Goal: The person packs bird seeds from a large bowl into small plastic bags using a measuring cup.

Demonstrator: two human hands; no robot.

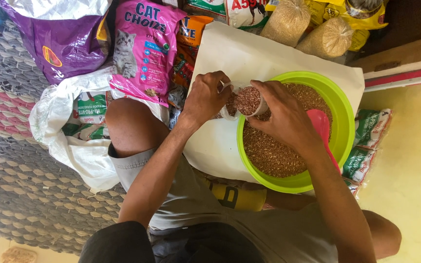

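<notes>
lime green bowl point(343, 122), reddish-brown grain point(269, 151), red scoop point(320, 124), pink bag point(144, 48), purple bag point(62, 41), grey-pink woven mat point(10, 146)

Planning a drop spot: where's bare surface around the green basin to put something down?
Free: white sheet above the green basin, below the grain bags; another strip left of the basin by the left hand; yellow floor at right. Crowded: pouches against the basin's right rim, pink bag and sacks at left. Both hands hold the clear bag.
</notes>
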